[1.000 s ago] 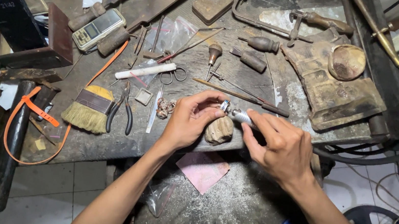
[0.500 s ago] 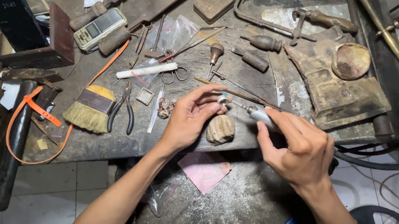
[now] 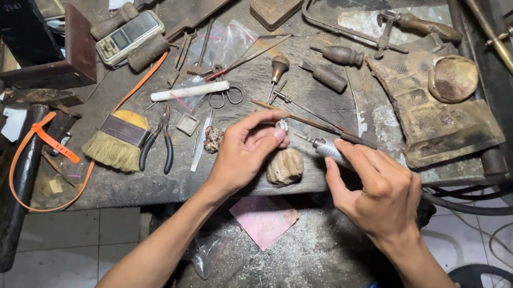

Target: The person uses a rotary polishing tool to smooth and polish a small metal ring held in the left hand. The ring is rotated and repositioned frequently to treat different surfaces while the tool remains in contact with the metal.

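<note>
brush [image 3: 114, 143] at 9 o'clock, idle | left hand [image 3: 243, 155] pinching small silver piece [image 3: 282, 126] in narrow fingertips above wooden peg [image 3: 284, 167] at bench centre | right hand [image 3: 377, 193] at 3 o'clock closed around rotary handpiece [image 3: 328, 150], tip just beside piece | step: likely grinding or polishing; next needs steady tip contact.

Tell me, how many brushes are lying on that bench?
1: a flat paintbrush with yellowish bristles lies on the bench's left part, beside the small pliers. Clutter may hide others.
</note>
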